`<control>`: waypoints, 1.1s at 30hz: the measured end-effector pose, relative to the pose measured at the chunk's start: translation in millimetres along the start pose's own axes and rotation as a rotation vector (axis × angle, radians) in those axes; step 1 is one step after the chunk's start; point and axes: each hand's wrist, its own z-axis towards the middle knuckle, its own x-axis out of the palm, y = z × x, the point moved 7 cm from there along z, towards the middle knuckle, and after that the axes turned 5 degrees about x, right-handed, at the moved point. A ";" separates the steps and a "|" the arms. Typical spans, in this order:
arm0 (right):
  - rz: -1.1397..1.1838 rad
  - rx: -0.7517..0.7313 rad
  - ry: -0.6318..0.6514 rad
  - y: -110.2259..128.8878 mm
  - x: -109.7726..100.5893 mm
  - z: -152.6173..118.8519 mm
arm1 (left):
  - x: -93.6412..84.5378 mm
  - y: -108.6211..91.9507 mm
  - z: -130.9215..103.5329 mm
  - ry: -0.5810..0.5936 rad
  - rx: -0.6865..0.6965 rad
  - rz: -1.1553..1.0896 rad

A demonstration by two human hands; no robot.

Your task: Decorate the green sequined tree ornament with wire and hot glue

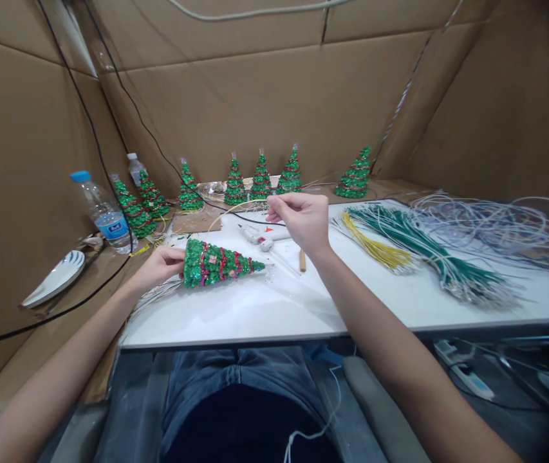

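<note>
Lying on its side just above the white table (255, 318), a small green Christmas tree (216, 265) was held at its wide base by the left hand (164, 262), its tip pointing right. Red garland wound around it, with a small square ornament on the side. How the left fingers gripped the base could not be told, since the tree hid part of them.

The right hand (302, 217) was raised above the table, thumb and forefinger pinched narrowly on the end of a thin yellowish wire (235, 206), which curved away to the left, above the tree.

Behind the tree lay a white glue gun (267, 240), with a short brown stick (302, 260) near it, below the right hand. To the right, a bundle of yellow wires (375, 245) lay beside a larger bundle of green wires (428, 251), and a tangle of pale wires (491, 218) spread past them. More decorated trees (290, 173) stood along the back and left, near a blue-capped bottle (114, 226). Cardboard walls (255, 96) rose behind them.
</note>
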 end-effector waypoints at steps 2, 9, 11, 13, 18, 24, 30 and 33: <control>-0.017 -0.021 -0.006 1.5 -0.5 -0.5 | -0.3 0.1 0.2 -0.002 -0.002 0.001; -0.044 -0.044 -0.015 1.7 -2.0 -0.2 | -0.5 0.3 -0.2 -0.012 -0.016 0.000; -0.047 -0.045 -0.015 1.9 -2.1 -0.4 | -0.5 0.0 -0.5 -0.012 -0.014 0.000; -0.054 -0.045 -0.016 2.1 -2.0 -0.9 | -0.7 -0.1 -0.5 -0.014 -0.009 0.000; -0.069 -0.050 -0.021 3.6 -1.7 -1.7 | -1.0 0.3 -0.3 -0.009 -0.008 -0.001; -0.036 -0.035 -0.033 8.1 -2.8 -1.3 | -0.1 -1.1 -0.5 -0.016 -0.028 -0.007; 0.003 0.015 -0.048 8.3 -5.7 0.1 | -0.2 -1.3 -0.1 -0.020 -0.027 -0.012; 0.037 0.032 -0.051 6.8 -7.1 1.4 | -0.3 -2.6 0.1 -0.019 -0.014 -0.001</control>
